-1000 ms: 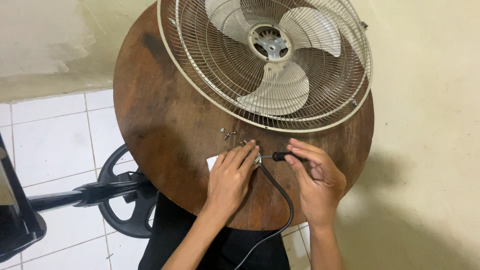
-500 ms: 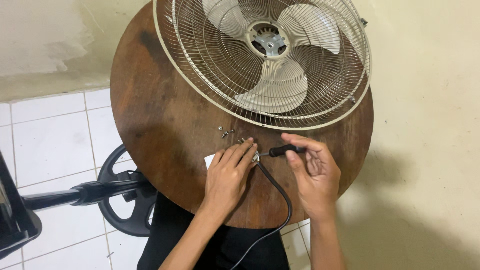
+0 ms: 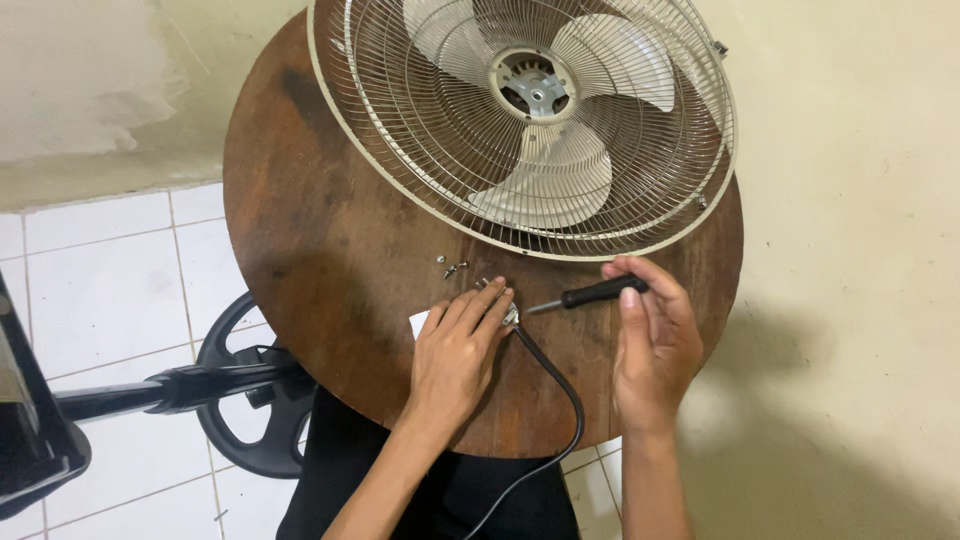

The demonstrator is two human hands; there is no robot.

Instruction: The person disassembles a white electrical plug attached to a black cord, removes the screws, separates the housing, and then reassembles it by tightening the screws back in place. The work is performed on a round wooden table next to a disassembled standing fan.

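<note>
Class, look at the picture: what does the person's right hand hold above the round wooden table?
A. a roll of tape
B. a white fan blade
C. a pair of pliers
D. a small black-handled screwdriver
D: the right hand grips a small black-handled screwdriver, its metal tip aimed at the end of the black cable under the left hand.

a round wooden table [image 3: 330,260], dark brown and blotchy, stands on a white tiled floor [image 3: 110,270]. on it, from twelve to two o'clock, lies a cream fan cage [image 3: 400,190] with its blades inside, overhanging the far rim. near the centre sit a few small screws [image 3: 452,267]. just toward six o'clock lies a white plug [image 3: 420,323], its black cord [image 3: 556,385] running off the near edge.
</note>
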